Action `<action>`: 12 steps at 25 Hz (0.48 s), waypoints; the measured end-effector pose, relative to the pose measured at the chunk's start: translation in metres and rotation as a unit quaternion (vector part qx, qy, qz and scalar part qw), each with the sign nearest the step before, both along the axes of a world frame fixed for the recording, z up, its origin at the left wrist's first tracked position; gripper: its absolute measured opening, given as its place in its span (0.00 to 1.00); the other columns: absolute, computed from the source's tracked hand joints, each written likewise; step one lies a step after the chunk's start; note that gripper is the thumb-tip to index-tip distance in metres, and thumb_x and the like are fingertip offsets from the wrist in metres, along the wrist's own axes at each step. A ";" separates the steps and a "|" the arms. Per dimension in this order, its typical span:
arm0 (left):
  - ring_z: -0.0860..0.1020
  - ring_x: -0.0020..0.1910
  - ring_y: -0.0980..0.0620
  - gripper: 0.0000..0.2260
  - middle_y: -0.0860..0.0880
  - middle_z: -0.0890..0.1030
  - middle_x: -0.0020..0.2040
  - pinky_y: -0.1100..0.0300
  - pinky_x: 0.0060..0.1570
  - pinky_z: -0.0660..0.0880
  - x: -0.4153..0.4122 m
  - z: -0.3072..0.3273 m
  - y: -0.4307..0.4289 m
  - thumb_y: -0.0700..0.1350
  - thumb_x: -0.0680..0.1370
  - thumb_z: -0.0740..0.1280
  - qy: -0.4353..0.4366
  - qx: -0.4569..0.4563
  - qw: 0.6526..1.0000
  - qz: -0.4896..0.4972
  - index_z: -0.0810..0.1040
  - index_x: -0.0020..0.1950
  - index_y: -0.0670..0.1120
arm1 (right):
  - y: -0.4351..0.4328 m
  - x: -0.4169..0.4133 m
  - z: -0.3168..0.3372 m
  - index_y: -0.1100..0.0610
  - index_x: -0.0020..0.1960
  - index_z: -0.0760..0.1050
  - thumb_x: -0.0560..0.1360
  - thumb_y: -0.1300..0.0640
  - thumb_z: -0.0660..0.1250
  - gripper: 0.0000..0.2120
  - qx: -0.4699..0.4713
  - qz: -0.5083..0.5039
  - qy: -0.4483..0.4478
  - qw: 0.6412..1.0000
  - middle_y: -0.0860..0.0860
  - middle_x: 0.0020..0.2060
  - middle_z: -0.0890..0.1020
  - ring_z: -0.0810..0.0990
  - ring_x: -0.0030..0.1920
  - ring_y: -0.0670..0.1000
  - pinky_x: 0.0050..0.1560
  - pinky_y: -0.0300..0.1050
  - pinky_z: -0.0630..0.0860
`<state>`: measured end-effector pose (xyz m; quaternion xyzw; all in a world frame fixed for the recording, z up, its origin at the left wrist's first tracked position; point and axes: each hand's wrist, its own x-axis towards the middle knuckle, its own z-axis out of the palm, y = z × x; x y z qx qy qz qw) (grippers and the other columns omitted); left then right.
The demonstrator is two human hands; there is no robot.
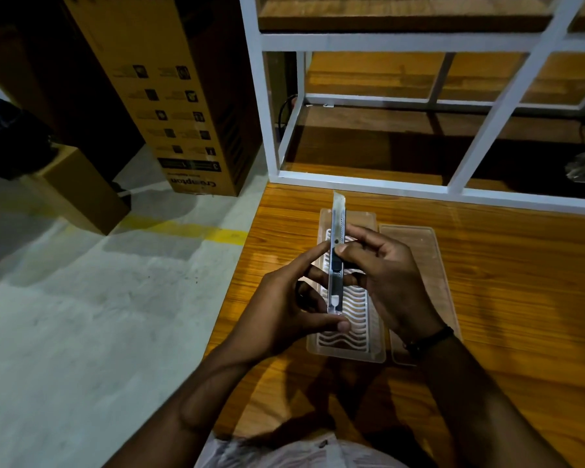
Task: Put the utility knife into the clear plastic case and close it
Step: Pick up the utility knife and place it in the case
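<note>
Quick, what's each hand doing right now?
Left hand: holding the utility knife near its lower end.
Right hand: gripping the knife's middle.

We hold the utility knife (336,251) in both hands above the open clear plastic case (347,332): our left hand (284,309) pinches its near end, our right hand (385,275) its middle. The lid (419,265) lies just beside the case on the worktop (504,298).

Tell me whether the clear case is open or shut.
Open. The case base lies on the table with its lid flat beside it; both hands hold the utility knife above it.
</note>
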<state>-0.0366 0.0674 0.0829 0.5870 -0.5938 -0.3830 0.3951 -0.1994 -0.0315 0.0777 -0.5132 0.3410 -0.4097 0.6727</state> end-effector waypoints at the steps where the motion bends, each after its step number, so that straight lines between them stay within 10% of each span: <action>1: 0.85 0.41 0.54 0.50 0.59 0.82 0.53 0.53 0.43 0.86 0.001 -0.001 0.000 0.48 0.63 0.84 -0.003 0.000 1.000 0.003 0.61 0.78 0.67 | 0.002 0.000 0.000 0.53 0.67 0.79 0.78 0.62 0.69 0.18 -0.001 -0.001 0.004 1.000 0.56 0.53 0.87 0.87 0.52 0.58 0.45 0.53 0.84; 6: 0.85 0.40 0.55 0.50 0.57 0.83 0.50 0.57 0.42 0.85 0.003 -0.002 0.002 0.48 0.63 0.84 -0.013 -0.009 1.000 0.022 0.62 0.79 0.65 | 0.013 0.003 -0.002 0.53 0.72 0.74 0.76 0.60 0.71 0.24 -0.002 0.011 0.037 0.999 0.52 0.38 0.83 0.88 0.46 0.56 0.44 0.53 0.84; 12: 0.85 0.38 0.57 0.49 0.61 0.82 0.47 0.63 0.40 0.83 0.002 -0.003 0.001 0.43 0.63 0.84 0.003 -0.005 0.999 0.032 0.63 0.78 0.64 | 0.025 0.000 -0.004 0.52 0.73 0.73 0.77 0.63 0.71 0.26 -0.031 0.001 0.099 0.995 0.60 0.45 0.85 0.86 0.48 0.62 0.47 0.64 0.83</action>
